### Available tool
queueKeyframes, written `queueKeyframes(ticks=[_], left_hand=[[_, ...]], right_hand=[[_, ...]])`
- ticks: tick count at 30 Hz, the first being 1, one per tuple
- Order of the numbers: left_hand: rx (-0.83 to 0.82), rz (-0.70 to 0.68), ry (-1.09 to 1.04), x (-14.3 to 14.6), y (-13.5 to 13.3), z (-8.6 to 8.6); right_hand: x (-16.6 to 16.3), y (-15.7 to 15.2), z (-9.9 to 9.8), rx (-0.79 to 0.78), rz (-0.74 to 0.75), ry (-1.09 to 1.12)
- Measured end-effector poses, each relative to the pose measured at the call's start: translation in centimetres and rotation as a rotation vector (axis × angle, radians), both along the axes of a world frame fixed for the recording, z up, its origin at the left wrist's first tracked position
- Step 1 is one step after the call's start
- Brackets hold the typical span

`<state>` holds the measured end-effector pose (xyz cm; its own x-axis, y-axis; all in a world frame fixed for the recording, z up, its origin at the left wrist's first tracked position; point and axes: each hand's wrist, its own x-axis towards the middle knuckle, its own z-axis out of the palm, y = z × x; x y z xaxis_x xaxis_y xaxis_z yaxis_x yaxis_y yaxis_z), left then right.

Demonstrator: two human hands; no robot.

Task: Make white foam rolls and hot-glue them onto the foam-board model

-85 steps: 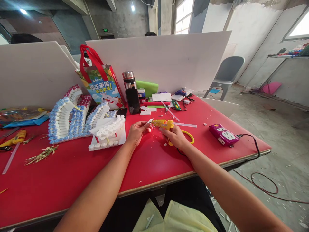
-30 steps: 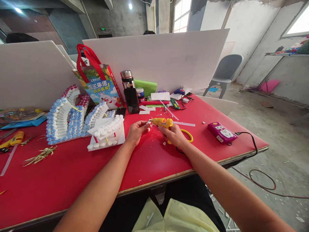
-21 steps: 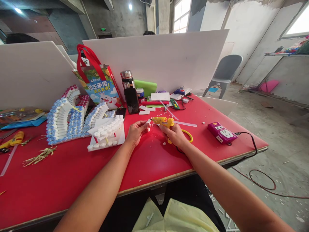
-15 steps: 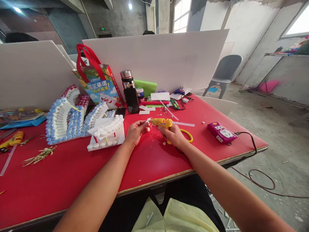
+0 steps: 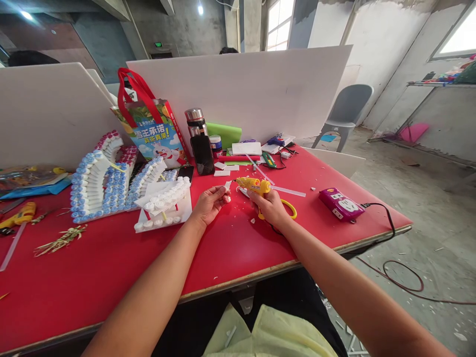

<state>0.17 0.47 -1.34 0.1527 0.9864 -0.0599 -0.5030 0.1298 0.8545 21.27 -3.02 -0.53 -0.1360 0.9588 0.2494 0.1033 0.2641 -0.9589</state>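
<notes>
Right hand (image 5: 270, 207) is clamped around the yellow glue gun (image 5: 254, 185), nozzle aimed left at a small white piece (image 5: 227, 186) pinched in the fingers of the left hand (image 5: 210, 204). The two hands sit close together over the red table (image 5: 111, 258), the nozzle tip just beside the piece, though whether it actually touches is too small to tell.

The risk as I read it: those left fingertips are right next to the nozzle, and a bead of hot glue could run onto skin if the piece is held too near its glued edge. A squeeze too hard could also flood such a tiny piece. The gun's cord appears to trail back under the wrist (it is hard to follow), so a tug might jerk the aim.

The white piece looks like a little sliver of foam, light and stiff, mostly hidden by the thumb and fingers. The gun is stubby, yellow with an orange label, a clear glue stick (image 5: 288, 191) jutting out its back end. Yellow-handled scissors (image 5: 288, 210) lie just behind the right hand, white scraps are scattered around, and the white foam model (image 5: 165, 203) with its rows of caps stands near the left hand.
</notes>
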Motion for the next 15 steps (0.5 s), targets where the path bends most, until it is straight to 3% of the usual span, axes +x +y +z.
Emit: queueKeyframes(ticks=[15], left_hand=[[-0.118,-0.073,-0.19,-0.1,-0.34,0.47]], right_hand=[[-0.06,-0.65,0.71,0.012,0.093,-0.012]])
